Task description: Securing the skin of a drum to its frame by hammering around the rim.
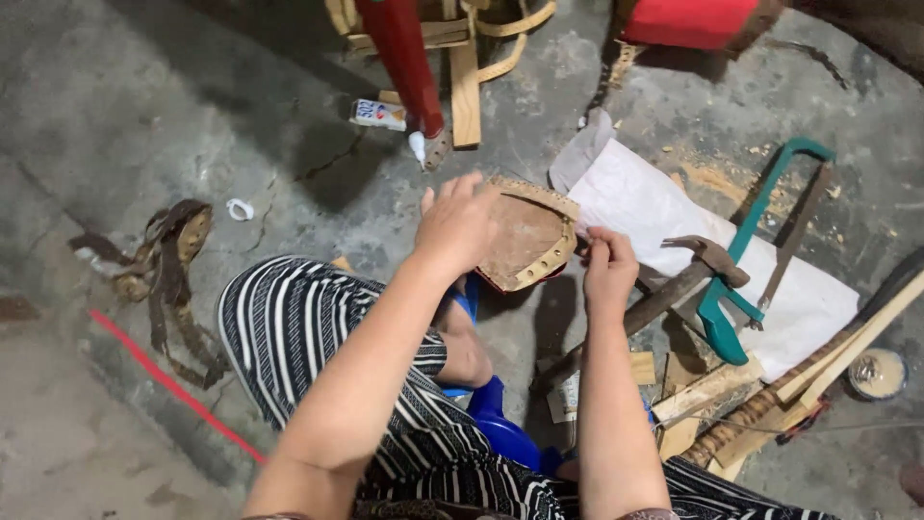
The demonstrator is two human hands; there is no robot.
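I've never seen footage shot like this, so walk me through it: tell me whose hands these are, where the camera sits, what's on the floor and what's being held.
There is no machine here. One camera is worn on a person's head and looks down, so the two bare arms reaching in from the bottom are that person's own. They seem to sit low over a cracked concrete floor, with striped trousers showing.

The left hand rests on top of a flat brown leather-like piece with a stitched pale border. The right hand pinches at its right edge; what it grips there is too small to tell.

To the right lie a white sheet, a hammer, a green-framed saw, wood offcuts and a small tin. To the left lie worn leather straps.
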